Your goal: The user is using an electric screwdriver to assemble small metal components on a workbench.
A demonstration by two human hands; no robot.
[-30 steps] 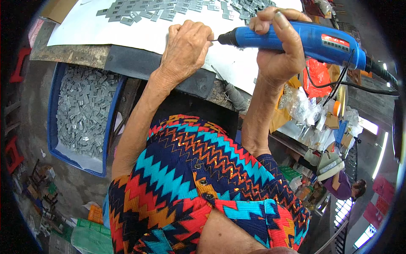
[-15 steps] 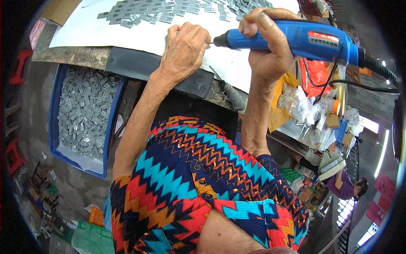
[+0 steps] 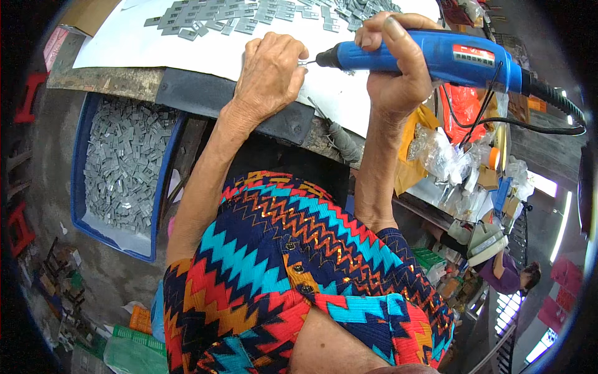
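My right hand (image 3: 398, 62) is wrapped round a blue electric screwdriver (image 3: 445, 55), held almost level with its black nose and thin bit pointing left. At the tip of the bit, my left hand (image 3: 271, 70) is closed, thumb and fingers pinching a small grey part (image 3: 303, 63). Only an end of that part shows; the fingers hide the rest. Both hands are above the white sheet (image 3: 124, 47) on the bench. Beyond them, flat grey plastic pieces (image 3: 240, 15) lie in overlapping rows, with a looser heap (image 3: 367, 9) to their right.
A blue-rimmed tray (image 3: 76, 168) full of grey pieces stands at the left, below the bench. A dark cloth-wrapped rod (image 3: 341, 140) sits at the bench's front edge. Plastic bags (image 3: 436, 149) crowd the right side. A black cable (image 3: 554, 93) trails from the screwdriver. Another person (image 3: 504, 274) is far right.
The screwdriver has shifted slightly, and more of its bit shows. The grey part's end now shows between my left fingers. Both hands have otherwise stayed nearly in place.
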